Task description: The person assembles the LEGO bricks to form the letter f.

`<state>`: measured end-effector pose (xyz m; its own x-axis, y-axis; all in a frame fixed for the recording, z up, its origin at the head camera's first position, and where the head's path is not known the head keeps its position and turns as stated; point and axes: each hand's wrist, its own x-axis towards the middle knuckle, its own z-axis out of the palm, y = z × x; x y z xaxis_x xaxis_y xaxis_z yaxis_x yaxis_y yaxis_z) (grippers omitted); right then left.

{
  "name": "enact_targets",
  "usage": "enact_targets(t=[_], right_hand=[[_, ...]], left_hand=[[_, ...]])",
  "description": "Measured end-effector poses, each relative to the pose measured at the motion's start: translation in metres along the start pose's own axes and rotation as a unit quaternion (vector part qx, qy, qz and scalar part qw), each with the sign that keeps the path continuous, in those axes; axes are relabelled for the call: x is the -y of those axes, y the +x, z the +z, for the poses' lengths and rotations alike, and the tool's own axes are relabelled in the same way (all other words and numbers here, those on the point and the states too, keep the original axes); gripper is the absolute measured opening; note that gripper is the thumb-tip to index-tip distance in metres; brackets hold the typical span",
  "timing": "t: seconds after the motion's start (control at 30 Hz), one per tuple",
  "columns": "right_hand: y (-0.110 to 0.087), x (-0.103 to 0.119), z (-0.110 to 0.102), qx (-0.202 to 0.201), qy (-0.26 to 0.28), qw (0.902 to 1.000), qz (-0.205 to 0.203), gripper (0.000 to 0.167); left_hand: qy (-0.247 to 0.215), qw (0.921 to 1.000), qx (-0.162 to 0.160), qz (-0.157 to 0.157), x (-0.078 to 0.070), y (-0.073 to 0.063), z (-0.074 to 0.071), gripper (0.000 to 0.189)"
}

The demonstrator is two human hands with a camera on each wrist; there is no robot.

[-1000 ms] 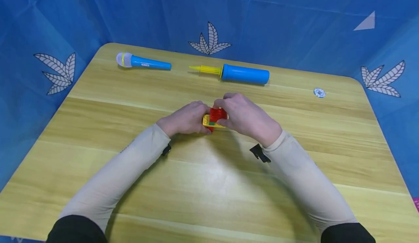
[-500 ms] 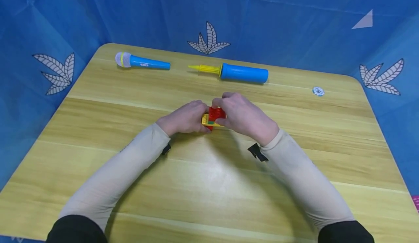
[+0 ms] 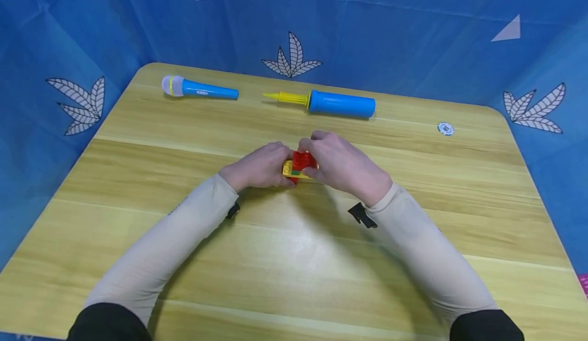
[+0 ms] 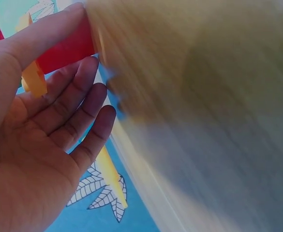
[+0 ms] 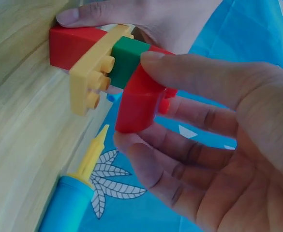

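A small stack of toy building blocks stands between my hands at the middle of the table. Its lowest piece is a red block (image 5: 66, 47), pinched between the thumb and fingers of my left hand (image 3: 261, 166). Above that come a yellow plate (image 5: 81, 86) with studs and a green block (image 5: 126, 57). On top is a rounded red block (image 5: 140, 105), which my right hand (image 3: 345, 167) grips with the thumb on one side and fingers on the other. In the left wrist view the yellow plate (image 4: 34, 79) is partly hidden by the left thumb.
At the back of the wooden table (image 3: 184, 290) lie a blue toy microphone (image 3: 209, 89) and a blue and yellow hand pump (image 3: 341, 103). A round white and blue chip (image 3: 445, 128) is at the far right. Blue patterned cloth (image 3: 390, 19) hangs around the table.
Both hands keep their hold on the block stack in nearly the same place. Only a slight shift of the whole head view shows.
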<state>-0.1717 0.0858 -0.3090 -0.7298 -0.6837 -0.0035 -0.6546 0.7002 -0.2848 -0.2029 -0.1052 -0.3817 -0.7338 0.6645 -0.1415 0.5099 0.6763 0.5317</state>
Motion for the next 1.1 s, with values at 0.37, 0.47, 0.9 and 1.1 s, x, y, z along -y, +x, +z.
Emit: enact_targets(t=[0.37, 0.47, 0.9, 1.1], right_hand=[[-0.016, -0.003, -0.001, -0.088, -0.034, 0.9905, -0.101, 0.05], [-0.019, -0.005, 0.0, -0.115, -0.041, 0.9824, -0.142, 0.055], [-0.029, -0.013, 0.011, -0.127, -0.065, 0.9779, -0.153, 0.096], [-0.032, -0.013, 0.017, -0.118, -0.085, 0.9817, -0.122, 0.117]], left_hand=[[-0.026, 0.9996, 0.013, 0.003, 0.0, 0.0, -0.007, 0.044], [-0.034, 0.9991, 0.023, 0.008, -0.002, -0.001, -0.011, 0.047], [-0.077, 0.9954, 0.057, 0.006, -0.014, -0.006, -0.029, 0.061], [-0.139, 0.9865, 0.086, 0.016, -0.016, -0.007, -0.031, 0.044]])
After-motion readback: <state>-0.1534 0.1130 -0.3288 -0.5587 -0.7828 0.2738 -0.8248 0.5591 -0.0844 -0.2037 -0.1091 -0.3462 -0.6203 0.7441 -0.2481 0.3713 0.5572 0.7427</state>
